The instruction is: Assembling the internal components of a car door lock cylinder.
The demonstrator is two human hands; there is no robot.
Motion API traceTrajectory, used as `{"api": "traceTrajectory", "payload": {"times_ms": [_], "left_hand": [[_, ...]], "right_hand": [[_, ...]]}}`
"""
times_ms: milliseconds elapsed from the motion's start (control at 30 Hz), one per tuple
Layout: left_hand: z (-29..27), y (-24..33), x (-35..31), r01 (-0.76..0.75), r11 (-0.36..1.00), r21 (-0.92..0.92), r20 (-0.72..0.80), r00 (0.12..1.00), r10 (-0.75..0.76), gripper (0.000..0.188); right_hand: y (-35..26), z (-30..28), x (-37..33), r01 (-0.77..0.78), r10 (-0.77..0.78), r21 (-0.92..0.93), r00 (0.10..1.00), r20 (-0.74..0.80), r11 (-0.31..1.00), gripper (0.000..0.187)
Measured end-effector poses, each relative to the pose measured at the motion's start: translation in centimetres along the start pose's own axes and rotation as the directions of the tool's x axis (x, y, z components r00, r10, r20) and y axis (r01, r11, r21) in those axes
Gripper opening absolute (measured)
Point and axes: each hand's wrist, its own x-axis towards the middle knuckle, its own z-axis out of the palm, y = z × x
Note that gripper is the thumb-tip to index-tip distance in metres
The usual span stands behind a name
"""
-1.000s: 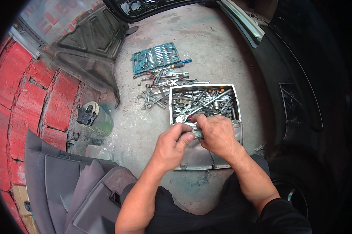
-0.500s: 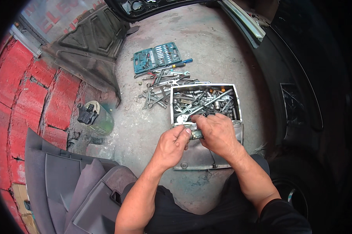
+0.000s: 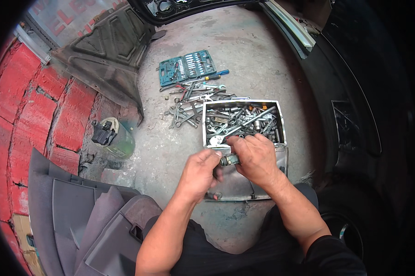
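My right hand is closed around a small dark metal part with a rounded left end; its exact kind is not clear. At that end is my left hand, thumb against the part and other fingers curled below, slightly blurred. Just beyond both hands stands an open metal toolbox, packed with wrenches, sockets and other tools. A bright ratchet-like tool lies at its near left corner. Below my hands is the box's flat metal lid.
Loose wrenches and a screwdriver lie left of and beyond the box, near an open teal socket set. A cloudy plastic container stands left. A grey door panel is near left; a dark car body borders the right.
My left hand has shifted slightly left and its fingers have loosened and dropped, showing more of the metal part's left end. My right hand stays nearly in place.
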Motion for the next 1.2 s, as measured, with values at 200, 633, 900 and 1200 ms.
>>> {"api": "traceTrajectory", "payload": {"times_ms": [200,633,900,1200], "left_hand": [[-0.9,0.6,0.1,-0.213,0.933,0.291,0.015,0.976,0.218,0.026],[-1.7,0.4,0.5,-0.379,0.793,0.477,0.125,0.922,0.365,0.016],[-0.9,2.1,-0.6,-0.444,0.687,0.575,0.193,0.890,0.414,0.023],[-0.2,1.8,-0.9,-0.592,0.451,0.668,0.277,0.760,0.588,0.022]], "right_hand": [[0.5,0.2,0.0,-0.091,0.085,0.053,0.991,0.102,0.994,0.040],[0.9,-0.3,0.2,-0.418,0.278,0.294,0.865,0.418,0.859,0.055],[1.0,-0.2,0.1,-0.535,0.266,0.439,0.800,0.537,0.722,0.053],[1.4,0.9,-0.6,-0.659,0.080,0.620,0.710,0.700,0.427,0.057]]}}
